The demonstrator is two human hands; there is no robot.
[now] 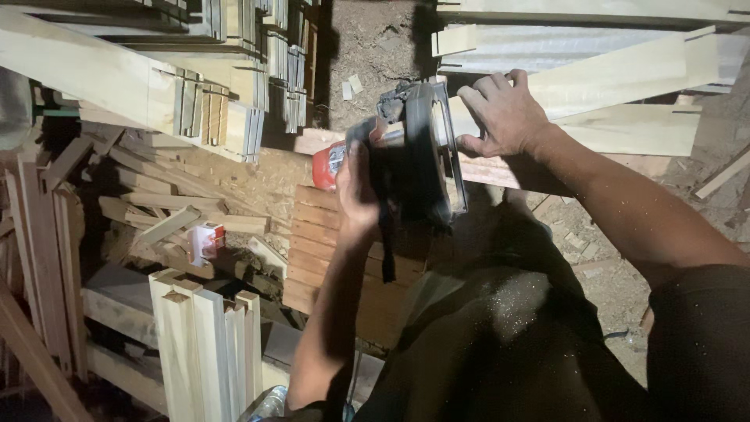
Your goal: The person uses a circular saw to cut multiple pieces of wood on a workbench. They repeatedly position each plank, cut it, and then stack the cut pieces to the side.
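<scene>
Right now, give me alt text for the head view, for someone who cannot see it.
A person's left hand holds a handheld circular saw with a red and black body, while the right hand presses on a pale wooden board. Stacks of cut timber and sawdust surround them.

Two hands show: the left hand (355, 187) and the right hand (504, 113), both at mid-frame. One circular saw (414, 160) sits between them, with one red part at its left end. One small red-and-white box (207, 241) lies at centre left. About five pale squared posts (207, 344) stand at lower left, though the dim light makes that count unsure. One stack of reddish boards (312, 234) lies at centre.
</scene>
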